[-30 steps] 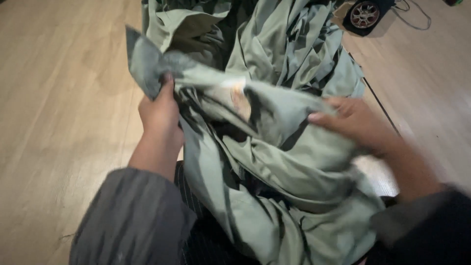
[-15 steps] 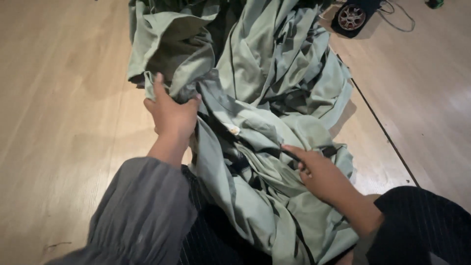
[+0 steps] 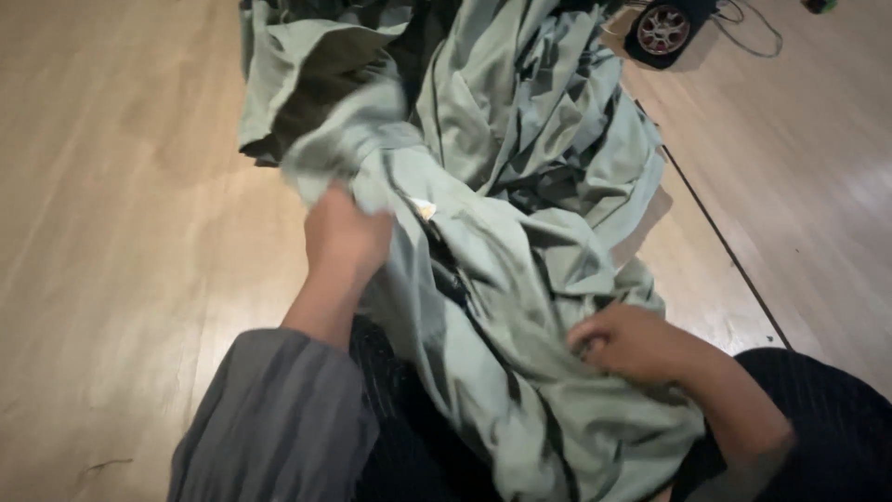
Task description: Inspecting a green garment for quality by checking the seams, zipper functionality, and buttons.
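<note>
On the wooden floor, a big pile of pale green cloth runs from the person's lap up toward 12 o'clock. At 9 o'clock of the pile, the left hand is closed, gripping a bunched fold. Toward 5 o'clock, the right hand has its fingers curled into the cloth, pinching it. A small wheeled device sits at 1 o'clock, well apart.
</note>
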